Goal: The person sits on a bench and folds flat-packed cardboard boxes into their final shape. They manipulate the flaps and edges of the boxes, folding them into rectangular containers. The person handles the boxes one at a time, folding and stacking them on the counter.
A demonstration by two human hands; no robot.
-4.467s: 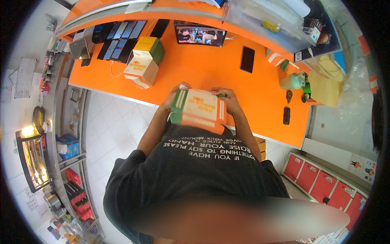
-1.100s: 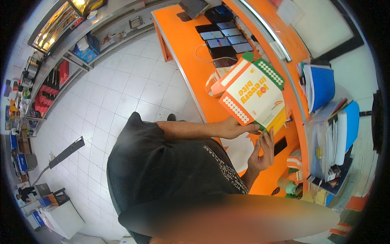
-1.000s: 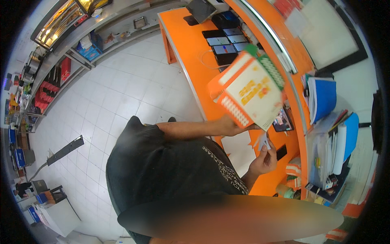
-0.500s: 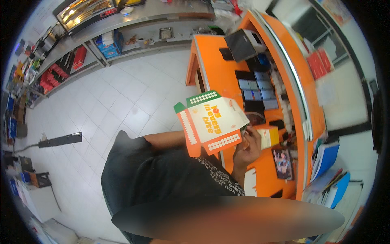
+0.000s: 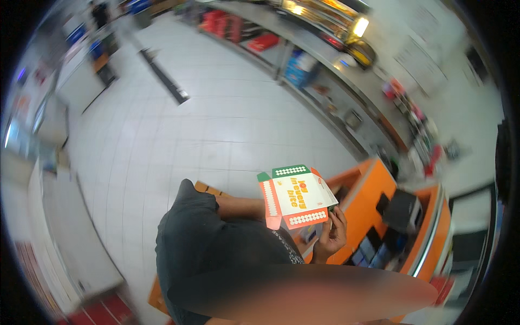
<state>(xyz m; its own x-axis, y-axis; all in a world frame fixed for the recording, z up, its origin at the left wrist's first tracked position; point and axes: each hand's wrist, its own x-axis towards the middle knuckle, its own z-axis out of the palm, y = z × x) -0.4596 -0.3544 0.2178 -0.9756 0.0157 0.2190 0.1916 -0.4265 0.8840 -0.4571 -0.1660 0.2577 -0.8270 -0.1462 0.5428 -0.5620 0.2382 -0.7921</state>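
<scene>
In front of my chest is a flattened food carton (image 5: 297,196), cream in the middle with orange and green flaps and rows of white dots. My right hand (image 5: 332,233) is closed on its right corner, the thumb and fingers pinching the cardboard. From the left my left forearm (image 5: 238,207) reaches behind the carton. The carton hides my left hand, so its fingers do not show.
An orange counter (image 5: 355,219) stands to the right, with a dark boxy machine (image 5: 403,211) and several phones (image 5: 368,250). Beyond the tiled floor runs a steel shelf unit (image 5: 374,81) under a lit display case (image 5: 325,21). A dark strip (image 5: 165,78) lies on the floor; a white cabinet (image 5: 89,238) is at left.
My view and body have turned left, away from the counter, which now sits lower right. The carton stays in my right hand, shown a little lower and further right.
</scene>
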